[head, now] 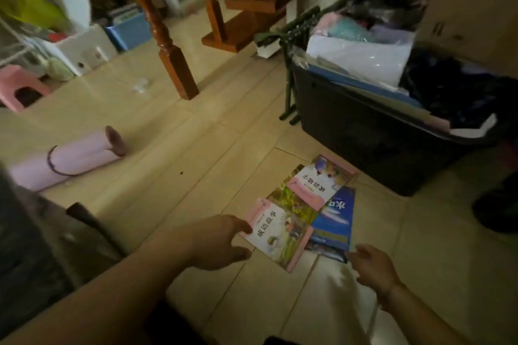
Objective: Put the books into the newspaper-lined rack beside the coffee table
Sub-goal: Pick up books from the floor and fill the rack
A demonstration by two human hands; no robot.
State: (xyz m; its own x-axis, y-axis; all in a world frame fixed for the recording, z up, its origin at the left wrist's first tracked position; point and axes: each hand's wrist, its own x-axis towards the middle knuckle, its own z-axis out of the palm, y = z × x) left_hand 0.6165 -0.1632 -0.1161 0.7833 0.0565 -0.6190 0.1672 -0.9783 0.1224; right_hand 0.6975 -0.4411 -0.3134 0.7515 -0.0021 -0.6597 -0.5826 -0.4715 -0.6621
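Observation:
Three books lie overlapping on the tiled floor. Nearest is a pink-edged book [276, 235] with a white and green cover. Behind it sits a second pink book [319, 180], and a blue book [335, 221] lies to the right, partly under both. My left hand [217, 241] reaches to the near book's left edge, fingers spread around its corner and touching it. Beside the blue book's near corner is my right hand [371, 266], its fingers loosely curled and holding nothing. No newspaper-lined rack is clearly in view.
A black bin [372, 131] stuffed with papers and bags stands behind the books. Wooden table legs [171, 47] rise at centre back. A rolled pink mat [70, 159] lies at left, a pink stool [19, 87] and white boxes [81, 50] beyond it.

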